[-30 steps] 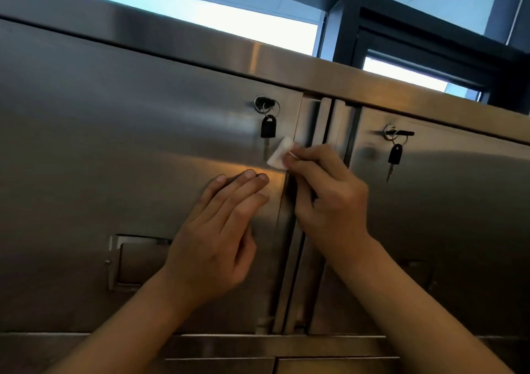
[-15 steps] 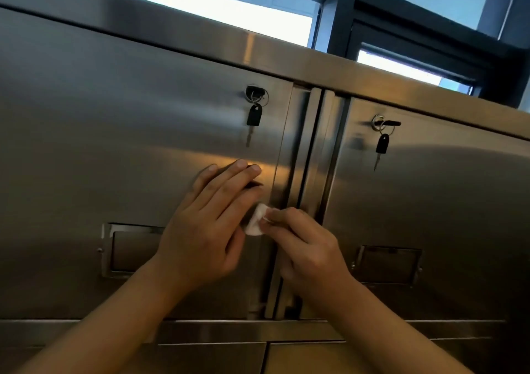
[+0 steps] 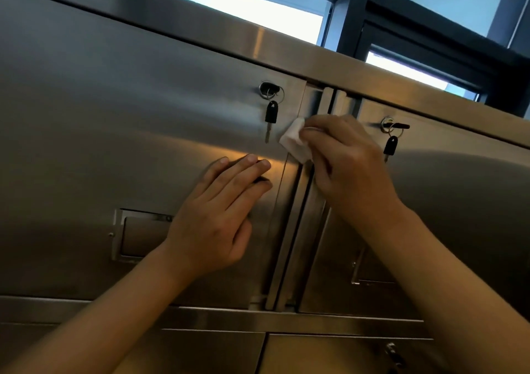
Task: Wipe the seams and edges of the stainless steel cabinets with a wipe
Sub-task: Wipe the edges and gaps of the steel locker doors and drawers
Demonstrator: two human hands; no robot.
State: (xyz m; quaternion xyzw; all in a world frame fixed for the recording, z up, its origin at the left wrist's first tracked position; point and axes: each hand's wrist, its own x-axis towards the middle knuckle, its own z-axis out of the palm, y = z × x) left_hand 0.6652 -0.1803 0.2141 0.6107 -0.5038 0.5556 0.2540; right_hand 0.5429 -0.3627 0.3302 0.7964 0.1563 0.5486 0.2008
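On the vertical seam [image 3: 308,190], the right hand [image 3: 348,164] pinches a soft, light wipe [image 3: 294,140]; left hand [image 3: 220,218] rests flat, fingers straight.

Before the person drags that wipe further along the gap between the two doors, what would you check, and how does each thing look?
1. Wipe held firmly: ok, the right hand pinches it, part sticking out past the fingers.
2. Wipe on the seam: ok, it lies against the left door's edge near the top.
3. Door steadied: ok, the left hand rests flat on it.
4. Key hanging from the left lock, clear of the wipe: ok, close but apart.
5. Right door's key clear: ok, beside the right hand.
6. Seam below already clean: cannot tell.
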